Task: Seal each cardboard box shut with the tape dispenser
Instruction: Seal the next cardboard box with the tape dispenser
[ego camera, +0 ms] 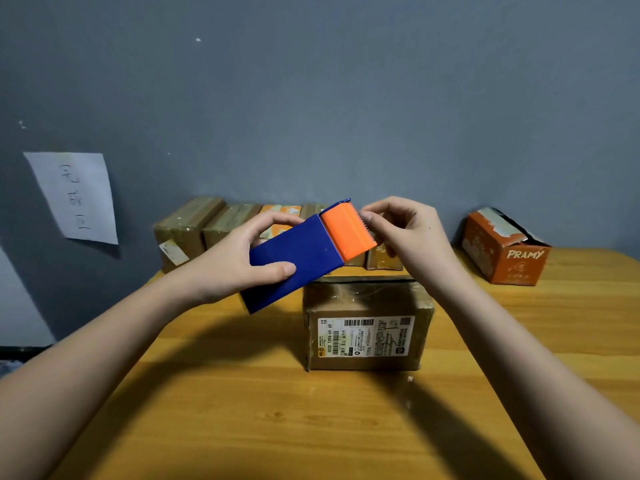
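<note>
Left hand (242,259) grip wraps the blue body of the dispenser (304,252), thumb on top, fingers behind; orange cutter end juts right of this grip; right hand (405,230) grip pinches at the serrated edge, tape itself not discernible; box (367,327) sits on tabletop (277,427) directly below both grips.

Tape dispenser (304,251) above the near box (367,327); more boxes (207,226) behind.
</note>
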